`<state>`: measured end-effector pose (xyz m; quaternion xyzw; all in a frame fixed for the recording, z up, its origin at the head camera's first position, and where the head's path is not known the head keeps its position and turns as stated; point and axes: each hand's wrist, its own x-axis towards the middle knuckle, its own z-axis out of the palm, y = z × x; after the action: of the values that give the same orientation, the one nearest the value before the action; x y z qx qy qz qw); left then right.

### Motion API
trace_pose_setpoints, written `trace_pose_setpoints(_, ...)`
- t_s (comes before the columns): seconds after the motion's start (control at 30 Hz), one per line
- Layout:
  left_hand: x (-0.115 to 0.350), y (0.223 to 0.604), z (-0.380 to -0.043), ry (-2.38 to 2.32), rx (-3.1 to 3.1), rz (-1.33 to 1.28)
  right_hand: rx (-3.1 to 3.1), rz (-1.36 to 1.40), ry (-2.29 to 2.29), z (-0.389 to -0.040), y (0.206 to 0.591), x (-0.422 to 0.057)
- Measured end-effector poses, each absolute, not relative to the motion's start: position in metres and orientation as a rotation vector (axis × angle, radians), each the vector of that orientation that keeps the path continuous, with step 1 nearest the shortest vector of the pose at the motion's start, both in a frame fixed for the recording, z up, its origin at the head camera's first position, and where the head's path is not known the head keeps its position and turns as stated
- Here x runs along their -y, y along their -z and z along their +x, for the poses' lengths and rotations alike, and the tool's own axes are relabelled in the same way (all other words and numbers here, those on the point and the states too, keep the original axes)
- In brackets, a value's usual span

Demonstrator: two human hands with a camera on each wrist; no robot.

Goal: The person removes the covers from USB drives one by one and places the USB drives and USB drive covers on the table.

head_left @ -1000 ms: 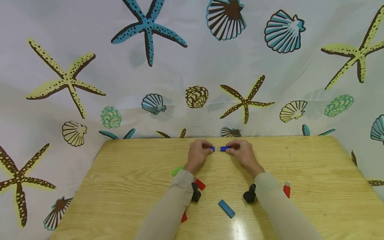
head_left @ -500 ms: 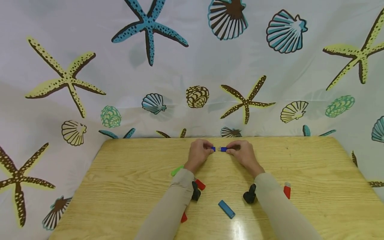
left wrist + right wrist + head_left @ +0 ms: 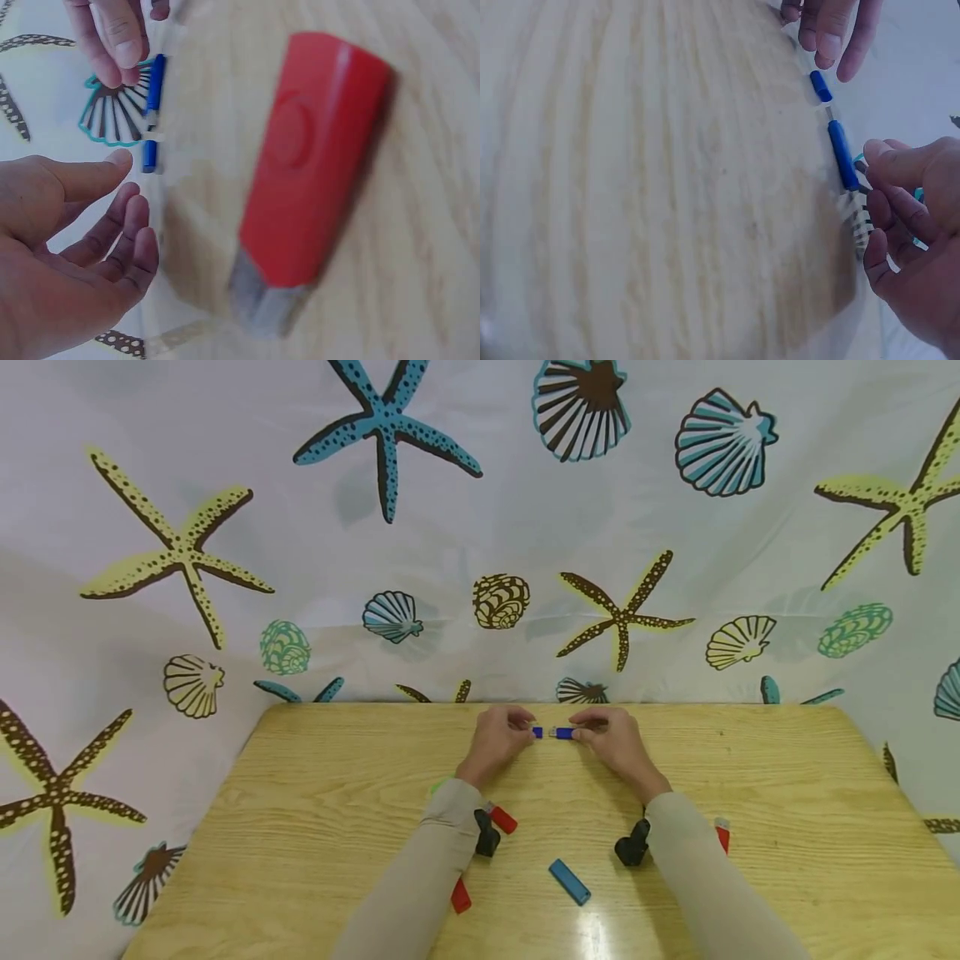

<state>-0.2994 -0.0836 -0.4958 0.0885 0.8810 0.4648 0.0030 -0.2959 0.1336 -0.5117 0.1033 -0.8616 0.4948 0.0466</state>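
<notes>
Near the table's far edge lie a blue USB stick (image 3: 566, 733), its metal plug facing left, and its short blue cap (image 3: 537, 732). A small gap separates the two, which are roughly in line. My left hand (image 3: 497, 743) is beside the cap; in the left wrist view its thumb and fingers are spread apart, clear of the cap (image 3: 150, 156). My right hand (image 3: 618, 747) hovers at the stick's right end. Seen from the right wrist, its loosely bent fingers and thumb stand just off the stick (image 3: 841, 154).
A red USB stick (image 3: 503, 819) lies by my left wrist, another red piece (image 3: 461, 896) beside that forearm. A green item (image 3: 437, 787) is mostly hidden by the sleeve. A blue-grey stick (image 3: 570, 882) lies in front, a red one (image 3: 723, 835) by my right forearm.
Both hands have loosened from pinching the blue stick and the cap, and their fingers have parted. The stick and cap stay apart in line. The head view has shifted slightly.
</notes>
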Motion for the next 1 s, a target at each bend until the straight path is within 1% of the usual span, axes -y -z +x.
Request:
trace_pose_setpoints(0.27,0.093,0.48,-0.292,-1.521,-2.706,0.272,2.628,0.329,-1.529,-0.282,0.498,-0.137)
trace_pose_setpoints(0.4,0.099,0.475,-0.285,-1.544,-2.737,0.329,2.602,0.35,-1.533,-0.275,0.492,-0.138)
trace_pose_setpoints(0.53,0.103,0.474,-0.274,-1.579,-2.754,0.416,2.577,0.367,-1.516,-0.268,0.487,-0.137)
trace_pose_setpoints(1.0,0.113,0.475,-0.241,-1.621,-2.742,0.395,2.503,0.39,-1.571,-0.233,0.482,-0.127)
